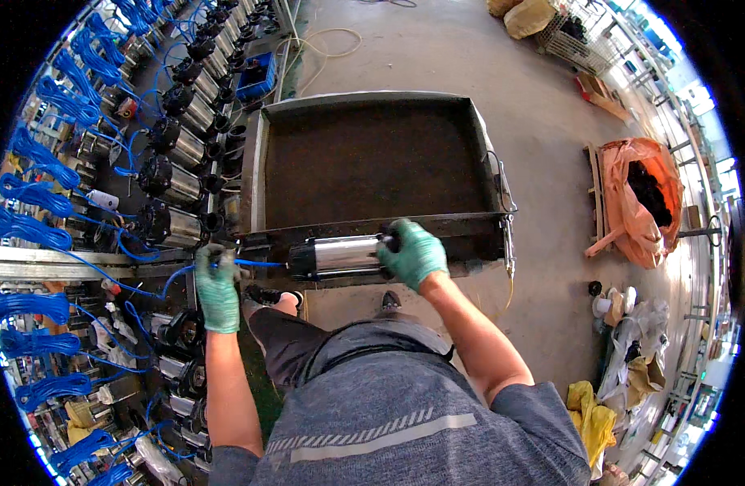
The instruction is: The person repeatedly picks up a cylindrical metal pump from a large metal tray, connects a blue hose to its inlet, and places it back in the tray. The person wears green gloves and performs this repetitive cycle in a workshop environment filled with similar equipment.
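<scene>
A submersible pump (346, 253) with a shiny steel body and a black left end lies sideways on the dark near ledge of a tank. My right hand (415, 255), in a green glove, is closed round the pump's right end, where a black part shows between the fingers. A blue cable (259, 263) runs from the pump's black end to my left hand (217, 287), also green-gloved. Its fingers are curled on the cable, left of the ledge. Past that hand the cable continues to the left. The fingertips are partly blurred.
The tank (364, 97) has a pale rim and holds dark liquid. Rows of steel pumps (178, 146) and coiled blue cables (32, 228) line the left side. Near them sits a blue crate (256, 77). An orange sack (623, 211) stands at the right on a pallet.
</scene>
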`<act>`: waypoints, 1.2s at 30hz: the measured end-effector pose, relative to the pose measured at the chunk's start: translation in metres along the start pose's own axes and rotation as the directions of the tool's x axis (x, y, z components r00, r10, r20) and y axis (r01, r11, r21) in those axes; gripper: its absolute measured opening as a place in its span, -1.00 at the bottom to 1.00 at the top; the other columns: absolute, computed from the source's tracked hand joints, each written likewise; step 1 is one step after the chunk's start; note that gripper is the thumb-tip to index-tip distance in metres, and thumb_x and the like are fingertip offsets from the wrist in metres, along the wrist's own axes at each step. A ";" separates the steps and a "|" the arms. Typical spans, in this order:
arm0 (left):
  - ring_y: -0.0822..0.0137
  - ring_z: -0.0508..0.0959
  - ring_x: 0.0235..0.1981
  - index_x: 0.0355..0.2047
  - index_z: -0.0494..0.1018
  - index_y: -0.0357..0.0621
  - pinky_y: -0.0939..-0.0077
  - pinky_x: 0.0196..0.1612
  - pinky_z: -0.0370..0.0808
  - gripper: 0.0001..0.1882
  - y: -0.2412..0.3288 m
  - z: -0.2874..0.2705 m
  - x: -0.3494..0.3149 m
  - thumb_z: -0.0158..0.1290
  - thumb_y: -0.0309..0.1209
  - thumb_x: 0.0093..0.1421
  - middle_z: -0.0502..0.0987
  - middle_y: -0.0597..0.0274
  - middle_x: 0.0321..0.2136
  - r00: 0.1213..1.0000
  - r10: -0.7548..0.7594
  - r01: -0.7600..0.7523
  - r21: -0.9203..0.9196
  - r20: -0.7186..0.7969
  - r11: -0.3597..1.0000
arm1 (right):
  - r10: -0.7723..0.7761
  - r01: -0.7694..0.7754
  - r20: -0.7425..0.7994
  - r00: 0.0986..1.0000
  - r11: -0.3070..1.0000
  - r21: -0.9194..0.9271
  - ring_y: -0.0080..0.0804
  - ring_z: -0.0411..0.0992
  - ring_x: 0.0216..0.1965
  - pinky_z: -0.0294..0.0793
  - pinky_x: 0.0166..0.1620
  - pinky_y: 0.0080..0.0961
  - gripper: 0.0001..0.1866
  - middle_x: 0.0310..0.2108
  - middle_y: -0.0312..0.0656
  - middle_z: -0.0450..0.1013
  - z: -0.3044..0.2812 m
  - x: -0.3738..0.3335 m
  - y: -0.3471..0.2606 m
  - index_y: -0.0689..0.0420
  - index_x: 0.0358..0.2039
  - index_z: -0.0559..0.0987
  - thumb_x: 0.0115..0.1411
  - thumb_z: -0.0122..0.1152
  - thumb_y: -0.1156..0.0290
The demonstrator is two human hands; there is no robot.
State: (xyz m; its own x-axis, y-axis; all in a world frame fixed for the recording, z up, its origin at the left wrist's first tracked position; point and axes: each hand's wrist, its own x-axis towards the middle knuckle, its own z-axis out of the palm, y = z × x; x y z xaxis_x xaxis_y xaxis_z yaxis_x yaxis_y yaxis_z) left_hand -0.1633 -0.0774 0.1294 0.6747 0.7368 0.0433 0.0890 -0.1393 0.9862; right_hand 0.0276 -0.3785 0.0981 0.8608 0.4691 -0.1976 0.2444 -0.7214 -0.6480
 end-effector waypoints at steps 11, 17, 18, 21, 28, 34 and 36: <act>0.48 0.17 -0.57 -0.11 0.44 0.01 0.40 -0.40 0.33 -0.87 0.095 0.009 -0.015 0.07 -0.31 0.38 0.21 0.46 -0.49 0.992 -0.129 0.097 -0.627 -0.005 0.773 | -0.139 0.146 -0.299 0.944 0.989 0.002 0.07 0.57 -0.16 0.59 -0.11 -0.17 -0.72 -0.15 -0.03 0.56 0.012 -0.004 0.124 0.03 -0.04 0.60 0.24 0.26 0.31; 0.40 0.36 -0.53 -0.05 0.37 -0.03 0.23 -0.26 0.50 -0.78 0.088 0.096 -0.032 0.07 -0.25 0.39 0.27 0.38 -0.45 0.974 -0.038 0.153 -0.527 0.222 0.836 | 0.083 -0.140 -0.241 0.967 0.963 -0.232 0.13 0.54 -0.15 0.58 -0.13 -0.06 -0.71 -0.04 -0.03 0.48 0.038 0.003 0.177 -0.03 0.00 0.57 0.29 0.17 0.25; 0.39 0.37 -0.52 -0.02 0.34 -0.03 0.23 -0.27 0.50 -0.76 0.089 0.098 -0.029 0.07 -0.27 0.40 0.29 0.36 -0.43 0.971 0.011 0.122 -0.535 0.237 0.836 | 0.081 -0.138 -0.246 0.966 0.964 -0.225 0.13 0.54 -0.15 0.58 -0.13 -0.06 -0.72 -0.04 -0.03 0.48 0.040 0.004 0.182 -0.02 0.00 0.56 0.29 0.16 0.25; 0.38 0.38 -0.51 -0.04 0.35 -0.04 0.22 -0.27 0.52 -0.78 0.086 0.092 -0.021 0.07 -0.28 0.41 0.29 0.35 -0.42 0.961 0.012 0.168 -0.619 0.276 0.767 | 0.064 -0.118 -0.266 0.962 0.974 -0.194 0.13 0.53 -0.12 0.57 -0.11 -0.04 -0.73 -0.07 0.01 0.47 0.041 0.006 0.185 0.02 -0.02 0.55 0.28 0.17 0.30; 0.39 0.43 -0.48 -0.17 0.35 -0.06 0.21 -0.25 0.57 -0.84 0.078 0.072 -0.026 0.08 -0.31 0.38 0.28 0.37 -0.46 0.976 -0.061 0.169 -0.547 0.210 0.820 | 0.117 -0.104 -0.040 0.992 0.965 0.239 -0.13 0.52 -0.01 0.50 0.06 -0.30 -0.55 0.03 -0.01 0.53 0.057 0.024 0.242 0.15 0.17 0.47 0.25 0.17 0.49; 0.42 0.35 -0.55 -0.22 0.32 -0.03 0.26 -0.33 0.53 -0.79 0.054 -0.001 0.003 0.12 -0.27 0.36 0.24 0.40 -0.49 0.993 -0.099 0.040 -0.639 -0.057 0.768 | 0.108 -0.435 0.465 0.879 0.582 0.687 -0.30 0.53 -0.01 0.62 0.02 -0.28 -0.40 0.09 -0.14 0.51 0.010 0.030 0.163 0.15 0.31 0.37 0.21 0.00 0.62; 0.44 0.35 -0.57 -0.22 0.33 -0.03 0.33 -0.39 0.51 -0.80 0.049 -0.024 0.005 0.12 -0.27 0.36 0.25 0.40 -0.49 0.981 -0.115 -0.016 -0.657 -0.156 0.754 | -0.017 -0.520 0.579 0.815 0.419 0.745 -0.34 0.54 -0.08 0.63 -0.05 -0.32 -0.39 0.07 -0.10 0.49 -0.002 0.030 0.092 0.16 0.29 0.39 0.18 0.08 0.60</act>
State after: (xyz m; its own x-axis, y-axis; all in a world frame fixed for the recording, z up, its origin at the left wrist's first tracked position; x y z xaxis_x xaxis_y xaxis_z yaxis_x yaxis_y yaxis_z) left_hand -0.1731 -0.0644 0.1821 0.5378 0.8418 -0.0458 -0.4253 0.3178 0.8474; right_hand 0.0772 -0.4319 0.0339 0.4395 0.6896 -0.5756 -0.6775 -0.1663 -0.7165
